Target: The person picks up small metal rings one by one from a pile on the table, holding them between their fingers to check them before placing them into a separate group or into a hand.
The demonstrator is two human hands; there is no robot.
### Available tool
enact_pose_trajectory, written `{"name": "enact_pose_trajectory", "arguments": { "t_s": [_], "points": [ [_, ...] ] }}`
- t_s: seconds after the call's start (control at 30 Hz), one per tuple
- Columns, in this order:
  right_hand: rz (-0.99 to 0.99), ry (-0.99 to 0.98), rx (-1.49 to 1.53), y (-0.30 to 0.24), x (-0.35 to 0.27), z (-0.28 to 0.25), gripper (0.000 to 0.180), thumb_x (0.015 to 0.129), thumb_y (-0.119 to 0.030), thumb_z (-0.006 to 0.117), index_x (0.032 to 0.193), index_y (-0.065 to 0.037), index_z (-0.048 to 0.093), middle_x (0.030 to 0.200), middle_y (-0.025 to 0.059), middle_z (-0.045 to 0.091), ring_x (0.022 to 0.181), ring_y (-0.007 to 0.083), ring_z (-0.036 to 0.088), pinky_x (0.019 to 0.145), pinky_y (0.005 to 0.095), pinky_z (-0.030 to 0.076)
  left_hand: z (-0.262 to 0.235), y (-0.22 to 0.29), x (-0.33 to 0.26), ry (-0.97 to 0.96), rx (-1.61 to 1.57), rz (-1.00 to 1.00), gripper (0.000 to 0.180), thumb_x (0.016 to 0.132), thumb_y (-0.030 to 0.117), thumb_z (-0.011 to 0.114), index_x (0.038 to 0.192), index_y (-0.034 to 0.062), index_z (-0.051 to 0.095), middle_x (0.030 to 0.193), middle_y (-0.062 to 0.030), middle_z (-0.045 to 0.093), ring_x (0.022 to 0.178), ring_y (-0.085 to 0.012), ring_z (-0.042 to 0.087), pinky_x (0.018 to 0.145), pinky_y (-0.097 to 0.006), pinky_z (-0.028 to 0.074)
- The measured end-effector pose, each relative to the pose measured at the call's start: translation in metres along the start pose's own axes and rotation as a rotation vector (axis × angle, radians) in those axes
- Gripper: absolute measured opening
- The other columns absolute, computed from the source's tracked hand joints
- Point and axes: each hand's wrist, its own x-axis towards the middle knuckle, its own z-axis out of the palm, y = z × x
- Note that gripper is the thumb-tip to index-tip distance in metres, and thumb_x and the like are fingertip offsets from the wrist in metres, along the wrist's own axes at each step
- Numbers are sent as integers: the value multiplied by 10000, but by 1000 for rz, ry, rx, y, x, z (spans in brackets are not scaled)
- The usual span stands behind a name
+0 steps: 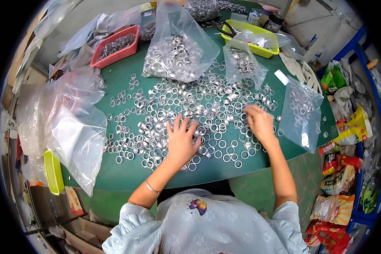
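Hundreds of small silver metal rings (186,106) lying loose in a single layer across the green surface (127,173), spread thin, probably so each one can be seen and picked apart from its neighbours. Left hand (181,137) down flat on the near part of the spread, palm to the rings, fingers fanned wide and open, pressing or sweeping rather than gripping, forearm angled up from the lower edge with a thin bracelet (152,187) at the wrist. Right hand (259,122) further right, knuckles up, fingers curled down into the rings at the edge of the pile; pinching one or merely touching, impossible to tell. More rings bagged in a large clear bag (180,46) at the far side, a smaller bag (243,59) beside it, another bag (301,112) just right of the right hand. Red tray (116,46) of rings far left, yellow tray (252,38) far right.
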Motion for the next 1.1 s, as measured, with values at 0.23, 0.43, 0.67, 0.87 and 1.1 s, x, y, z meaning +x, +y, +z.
{"name": "enact_pose_trajectory", "arguments": {
  "t_s": [0.23, 0.43, 0.67, 0.87, 1.1],
  "points": [
    [-175, -152, 112, -68, 47, 56, 102, 760, -161, 620, 790, -79, 672, 759, 115, 627, 669, 321, 614, 585, 412, 483, -13, -21, -18, 54, 14, -165, 378, 786, 99, 570, 1161, 110, 531, 1174, -118, 487, 1195, -356, 377, 986, -612, 239],
    [-162, -387, 2, -71, 73, 70, 87, 718, -131, 642, 732, -48, 664, 784, 153, 639, 743, 323, 627, 637, 409, 485, -32, -21, -43, 105, -91, -296, 374, 777, 97, 613, 1144, 77, 539, 1257, -147, 406, 1233, -363, 341, 1020, -589, 211],
    [512, -603, 1266, -47, 66, 26, 181, 876, -150, 557, 970, -1, 600, 685, 26, 521, 578, 105, 496, 422, 183, 333, -33, -33, -90, 226, -215, -415, 403, 775, 97, 623, 1166, 73, 530, 1301, -136, 402, 1270, -355, 311, 1035, -568, 203],
    [756, -375, 1784, -76, 59, 52, 70, 853, -106, 572, 897, -84, 522, 746, 94, 592, 542, 141, 545, 376, 195, 367, -36, -43, -111, 133, -134, -505, 426, 799, 144, 627, 1202, 62, 517, 1378, -122, 354, 1294, -370, 277, 1036, -560, 198],
    [-253, -263, 315, -153, 74, 104, 183, 744, -212, 695, 819, -46, 676, 707, 134, 623, 642, 298, 616, 557, 384, 468, -26, -50, -129, 415, -243, -484, 436, 766, 53, 648, 1173, -6, 505, 1348, -206, 360, 1264, -409, 321, 1028, -457, 284]
  ]
}}
